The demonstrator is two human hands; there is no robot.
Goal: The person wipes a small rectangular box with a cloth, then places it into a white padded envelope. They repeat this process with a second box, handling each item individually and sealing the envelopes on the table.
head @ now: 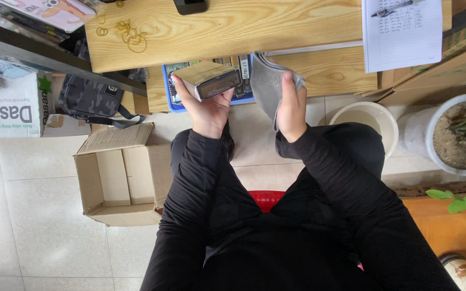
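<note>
My left hand (207,110) grips a small rectangular box-shaped device (210,79) with tan sides and a dark face, held up in front of the wooden desk's (227,29) edge. Just to its right, my right hand (291,108) pinches a folded grey cloth (268,83), which hangs apart from the device. Both arms wear black sleeves. Behind the hands, a blue tray (175,102) with small parts rests on a lower wooden shelf.
An open cardboard box (120,178) sits on the tiled floor at left, beside a camouflage bag (90,97). A white bucket (370,116) and a potted plant (459,134) stand at right. On the desk lie rubber bands (130,32), a phone (190,5) and a lined notepad (403,32).
</note>
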